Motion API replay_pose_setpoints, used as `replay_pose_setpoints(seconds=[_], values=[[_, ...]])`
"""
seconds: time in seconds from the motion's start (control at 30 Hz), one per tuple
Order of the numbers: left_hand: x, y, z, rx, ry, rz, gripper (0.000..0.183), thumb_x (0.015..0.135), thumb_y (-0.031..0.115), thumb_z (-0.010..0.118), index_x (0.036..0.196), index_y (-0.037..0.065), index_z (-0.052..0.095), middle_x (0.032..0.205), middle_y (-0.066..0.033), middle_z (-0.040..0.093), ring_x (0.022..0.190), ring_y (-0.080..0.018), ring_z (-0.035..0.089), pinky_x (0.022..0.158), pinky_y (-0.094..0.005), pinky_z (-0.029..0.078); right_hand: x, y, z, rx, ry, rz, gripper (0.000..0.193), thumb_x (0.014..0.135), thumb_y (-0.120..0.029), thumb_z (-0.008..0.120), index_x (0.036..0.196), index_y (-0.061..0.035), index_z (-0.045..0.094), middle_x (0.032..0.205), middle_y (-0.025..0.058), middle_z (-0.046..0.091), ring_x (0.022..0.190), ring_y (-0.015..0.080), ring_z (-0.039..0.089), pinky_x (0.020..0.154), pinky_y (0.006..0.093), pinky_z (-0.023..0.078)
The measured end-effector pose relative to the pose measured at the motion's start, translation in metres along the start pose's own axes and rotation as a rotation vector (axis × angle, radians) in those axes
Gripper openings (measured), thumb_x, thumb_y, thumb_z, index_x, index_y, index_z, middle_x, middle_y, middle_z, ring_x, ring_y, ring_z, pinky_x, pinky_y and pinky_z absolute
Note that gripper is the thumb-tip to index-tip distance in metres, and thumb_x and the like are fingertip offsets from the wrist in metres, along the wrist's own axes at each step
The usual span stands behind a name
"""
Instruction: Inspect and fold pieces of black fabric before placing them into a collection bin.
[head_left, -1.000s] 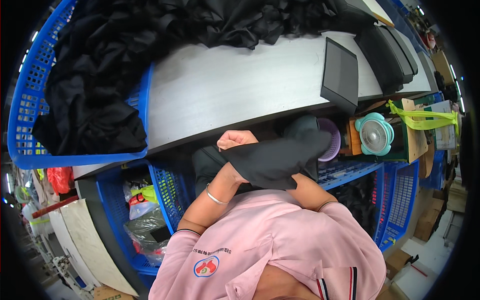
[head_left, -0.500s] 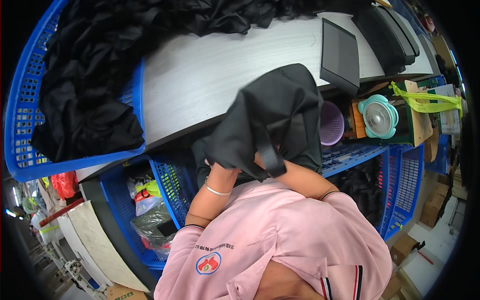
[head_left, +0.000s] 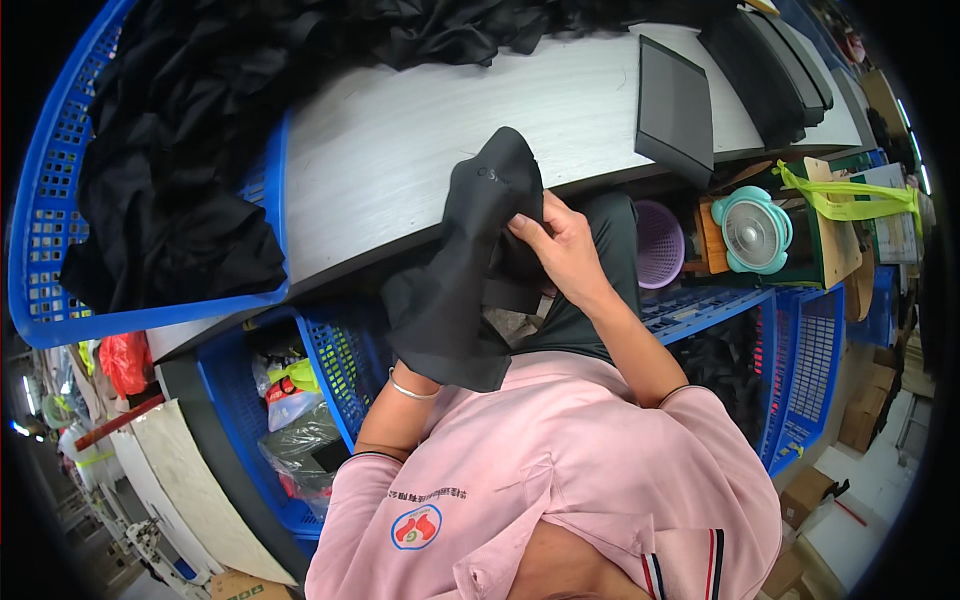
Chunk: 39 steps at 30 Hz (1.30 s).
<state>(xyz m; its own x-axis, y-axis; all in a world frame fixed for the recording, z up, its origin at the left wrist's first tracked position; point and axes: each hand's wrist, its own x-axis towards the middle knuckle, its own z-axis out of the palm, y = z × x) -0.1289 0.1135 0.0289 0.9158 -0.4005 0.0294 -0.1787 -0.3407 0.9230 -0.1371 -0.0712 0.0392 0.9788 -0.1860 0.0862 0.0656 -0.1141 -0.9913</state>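
A black cloth bag [head_left: 450, 270] is draped over my left forearm [head_left: 408, 392], which wears a silver bangle. Inside the cloth my left hand is hidden, so its fingers cannot be made out. The far end of the bag stands up narrow and rounded, with small pale print near its tip. My right hand [head_left: 570, 250] pinches the bag's right side between thumb and fingers. A wide dark strip of the cloth hangs below that hand, above my lap.
A blue basket [head_left: 150, 325] heaped with black cloth [head_left: 170, 200] stands at the left. On the pale table [head_left: 390, 130] lie more black cloth and flat black pieces [head_left: 675, 105]. Right of my knees are a purple basket [head_left: 660, 245] and a teal fan [head_left: 755, 230].
My right hand has come out from under the cloth and now grips its right side. The bag has gone from wide and bunched to narrow and upright, further left.
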Motion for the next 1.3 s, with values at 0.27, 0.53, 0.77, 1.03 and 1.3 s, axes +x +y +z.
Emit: replay_pose_setpoints(seconds=[0.27,0.53,0.77,1.03,1.3], values=[[-0.003,-0.017,-0.022,-0.294,-0.05,-0.035,0.04,0.095,0.016,0.064,0.132,0.002,0.058,0.13,-0.0118,0.062,0.12,-0.0244,0.059,0.1,-0.0384,0.05,-0.006,-0.043,-0.027,0.622,-0.346,-0.047,0.017,0.092,-0.009,0.067,0.104,0.0039,0.07,0.102,0.0044,0.067,0.095,0.0096,0.058,0.084,0.0256,0.047],[-0.003,-0.014,0.015,-0.608,-0.101,-0.049,0.04,0.096,0.017,0.062,0.132,0.001,0.056,0.131,-0.0113,0.062,0.119,-0.0242,0.059,0.1,-0.0381,0.049,0.034,-0.045,-0.036,0.437,0.034,0.22,0.032,0.1,-0.019,0.061,0.123,0.003,0.064,0.111,0.0112,0.068,0.102,0.0166,0.066,0.087,0.0276,0.051],[-0.012,-0.024,0.002,-0.87,-0.163,-0.056,0.04,0.097,0.019,0.061,0.133,0.0,0.056,0.131,-0.0109,0.062,0.119,-0.024,0.059,0.1,-0.0379,0.049,0.013,-0.042,-0.017,-0.666,0.135,-0.551,0.058,0.077,-0.008,0.078,0.13,-0.0019,0.057,0.132,0.0133,0.056,0.121,0.0326,0.055,0.103,0.0379,0.045],[0.009,-0.048,-0.02,-1.18,-0.214,-0.075,0.041,0.099,0.02,0.059,0.134,0.0,0.054,0.132,-0.0105,0.061,0.119,-0.0238,0.059,0.1,-0.0377,0.049,0.035,-0.039,-0.063,-0.224,-0.387,-0.324,0.016,0.081,-0.003,0.07,0.097,-0.0006,0.068,0.118,0.0086,0.065,0.125,0.0265,0.054,0.104,0.0382,0.043],[0.052,-0.081,-0.051,-1.491,-0.233,-0.084,0.042,0.1,0.021,0.057,0.135,-0.001,0.053,0.133,-0.01,0.061,0.119,-0.0235,0.059,0.099,-0.0374,0.049,0.109,-0.059,-0.06,-0.411,-0.17,-0.395,0.013,0.092,-0.004,0.063,0.103,0.0019,0.061,0.12,0.008,0.058,0.101,0.0208,0.059,0.091,0.0306,0.045]])
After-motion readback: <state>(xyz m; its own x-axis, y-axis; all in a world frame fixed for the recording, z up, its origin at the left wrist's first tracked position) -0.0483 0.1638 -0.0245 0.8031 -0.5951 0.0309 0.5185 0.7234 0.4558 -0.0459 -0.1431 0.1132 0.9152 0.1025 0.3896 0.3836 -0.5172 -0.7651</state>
